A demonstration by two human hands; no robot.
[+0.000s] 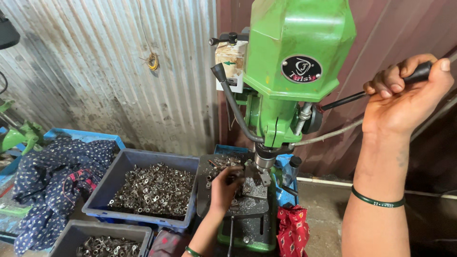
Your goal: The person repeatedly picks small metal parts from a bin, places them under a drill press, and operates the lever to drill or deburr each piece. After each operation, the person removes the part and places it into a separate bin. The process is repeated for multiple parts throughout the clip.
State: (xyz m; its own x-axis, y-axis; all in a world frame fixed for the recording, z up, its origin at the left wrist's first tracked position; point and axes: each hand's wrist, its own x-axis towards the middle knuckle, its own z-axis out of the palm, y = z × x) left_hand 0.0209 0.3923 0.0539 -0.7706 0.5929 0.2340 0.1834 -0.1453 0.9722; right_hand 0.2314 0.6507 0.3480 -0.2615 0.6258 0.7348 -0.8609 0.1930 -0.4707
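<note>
The feed lever is a thin dark rod with a black handle at its end, slanting up to the right from the side of the green drill press, whose head stands upright with its chuck just above the work plate. That dark metal plate lies flat under the chuck, strewn with shavings and small silvery metal parts along its far edge

Blue patterned cloth (crumpled), red cloth, corrugated wall.
</note>
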